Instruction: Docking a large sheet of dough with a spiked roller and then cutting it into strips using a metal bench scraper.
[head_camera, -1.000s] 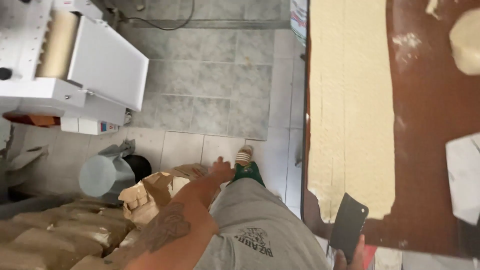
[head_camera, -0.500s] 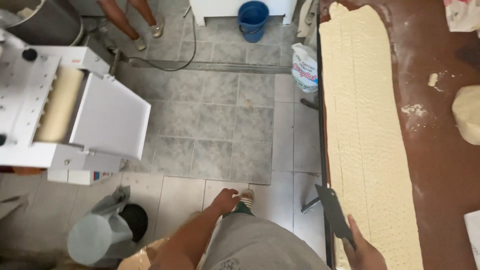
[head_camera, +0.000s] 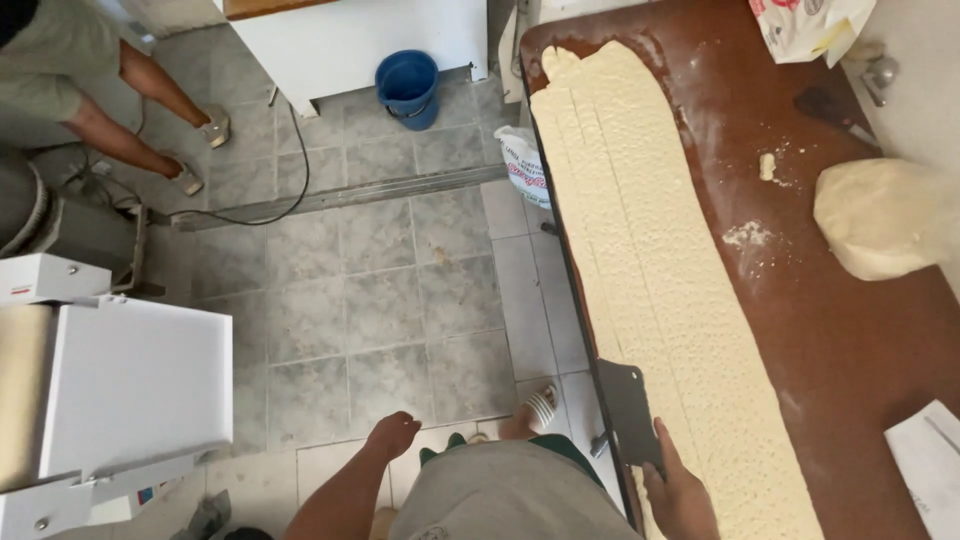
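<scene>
Fingers (head_camera: 660, 480) of the right hand (head_camera: 682, 497) grip a flat scraper blade (head_camera: 630, 412), now brought over the dough sheet (head_camera: 650, 270); left hand (head_camera: 393, 435) hangs seemingly loosely curled, empty.

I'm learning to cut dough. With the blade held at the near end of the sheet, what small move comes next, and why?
Probably lower the grey flat blade in the right hand onto the long pale dough sheet: it sits at the sheet's near left edge, in line with the lengthwise cuts.
</scene>
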